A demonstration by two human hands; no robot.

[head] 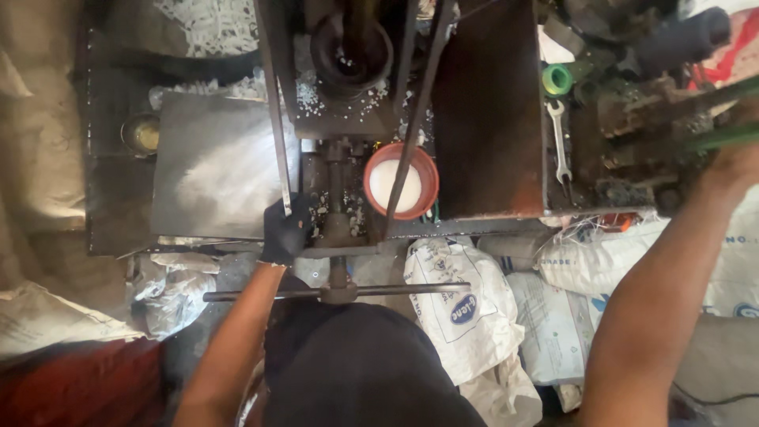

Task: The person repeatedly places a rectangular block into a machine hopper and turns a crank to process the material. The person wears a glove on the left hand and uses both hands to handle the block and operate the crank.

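Left hand [285, 231], black-gloved, grip clamped around steel bar [277, 119] at machine's front edge, beside orange bowl [401, 182] of white granules; right hand [739, 162] on green lever [723, 136] at far right, grip unclear.

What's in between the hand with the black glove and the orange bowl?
In the head view, a dark upright metal screw shaft stands between the gloved left hand and the orange bowl, with white granules scattered about it.

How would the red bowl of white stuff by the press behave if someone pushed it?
The red bowl sits upright and looks wide and low, so it would probably slide rather than tip. It looks nearly full, so a hard shove might spill some. A slanted rod crosses it.
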